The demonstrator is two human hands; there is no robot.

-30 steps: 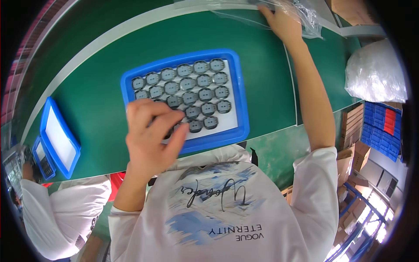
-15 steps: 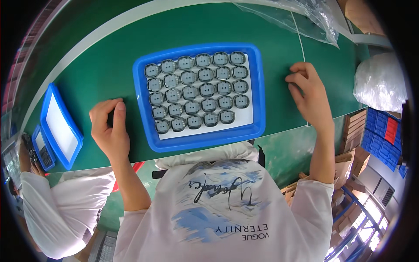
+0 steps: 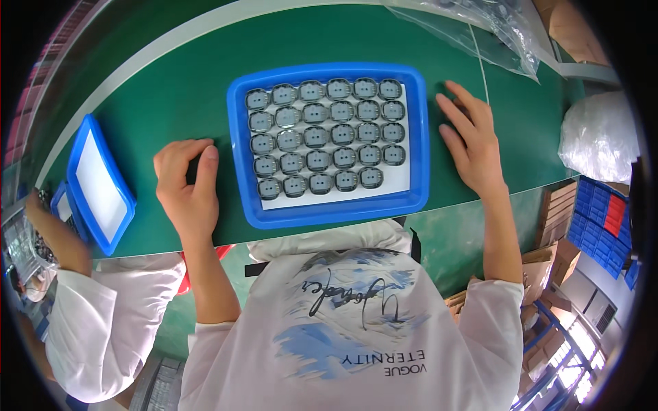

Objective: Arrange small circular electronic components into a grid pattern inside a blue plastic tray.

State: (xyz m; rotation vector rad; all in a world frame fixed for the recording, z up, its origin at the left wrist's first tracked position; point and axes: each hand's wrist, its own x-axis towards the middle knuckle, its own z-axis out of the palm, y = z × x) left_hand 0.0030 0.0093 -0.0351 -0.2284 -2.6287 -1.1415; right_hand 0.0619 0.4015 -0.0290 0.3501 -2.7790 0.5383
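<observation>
The tray (image 3: pixel 423 147) of grey parts (image 3: pixel 316 137) lies upper centre in the frame, on the tabletop (image 3: pixel 181 96). The left hand (image 3: pixel 187 190), empty and loosely curled, is left of it; the right hand (image 3: pixel 476 152), empty and loosely spread, right.

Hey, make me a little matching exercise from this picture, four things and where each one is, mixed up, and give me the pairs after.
1. Left hand
2. Right hand
3. Grey parts
4. Clear plastic

A. In rows inside the big blue tray
B. Just right of that tray
C. By the far edge of the table
D. Just left of that tray

Pairs: 1-D, 2-B, 3-A, 4-C
</observation>
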